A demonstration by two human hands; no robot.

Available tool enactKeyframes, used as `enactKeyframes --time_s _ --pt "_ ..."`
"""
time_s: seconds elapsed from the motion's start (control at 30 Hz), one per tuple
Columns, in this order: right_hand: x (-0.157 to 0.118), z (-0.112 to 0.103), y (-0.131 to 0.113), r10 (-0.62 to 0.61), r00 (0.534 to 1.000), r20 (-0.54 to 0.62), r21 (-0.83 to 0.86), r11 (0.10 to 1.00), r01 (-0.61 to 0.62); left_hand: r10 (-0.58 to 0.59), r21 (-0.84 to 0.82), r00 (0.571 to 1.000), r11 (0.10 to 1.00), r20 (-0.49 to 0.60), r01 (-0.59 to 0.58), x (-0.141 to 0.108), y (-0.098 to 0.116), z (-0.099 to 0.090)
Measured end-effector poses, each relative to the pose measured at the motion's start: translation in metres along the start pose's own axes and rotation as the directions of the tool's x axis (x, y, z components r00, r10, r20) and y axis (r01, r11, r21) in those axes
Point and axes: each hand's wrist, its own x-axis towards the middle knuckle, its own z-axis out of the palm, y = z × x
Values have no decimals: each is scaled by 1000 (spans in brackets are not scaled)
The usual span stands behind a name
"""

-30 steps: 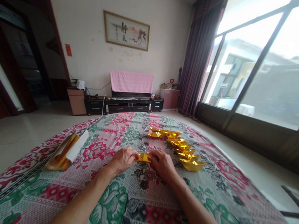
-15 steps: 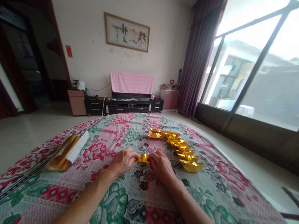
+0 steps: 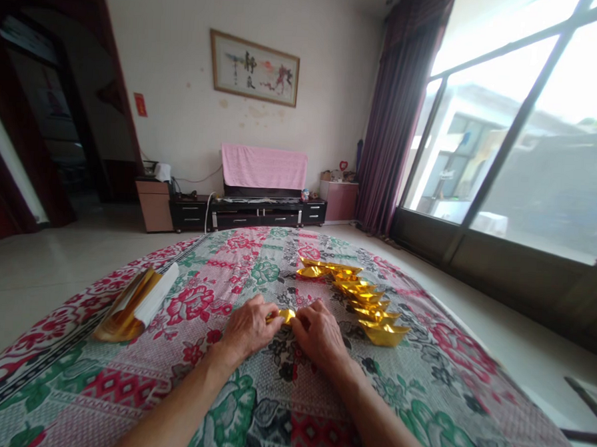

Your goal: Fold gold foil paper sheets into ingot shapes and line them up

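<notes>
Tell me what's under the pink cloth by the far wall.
Below the pink cloth, only a dark lower strip of something shows, above the low black cabinet. The rest is covered, so I can't say for sure what it is.

We have: tablecloth (image 3: 184,391), grey-white with red and green flowers; paper boats (image 3: 383,333), shiny gold; towel (image 3: 264,167), pink; curtain (image 3: 391,121), purple; cabinet (image 3: 256,214), black.

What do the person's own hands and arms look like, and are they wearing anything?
The left hand and right hand are bare, with no gloves. The left forearm and right forearm show no sleeves, watch or bracelet.
</notes>
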Motion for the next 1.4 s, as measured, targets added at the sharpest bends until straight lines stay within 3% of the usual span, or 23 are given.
enactKeyframes --time_s 0.87,1.13,1.4 --pt "1 3 1 32 999 14 -57 998 -32 -44 40 999 998 -24 45 0 3 8" --pt "1 0 1 43 998 34 -52 998 -42 -21 2 1000 1000 19 21 2 -3 0" --pt "4 -3 -2 -28 996 79 -162 986 41 55 -80 995 996 82 -48 8 -17 0"
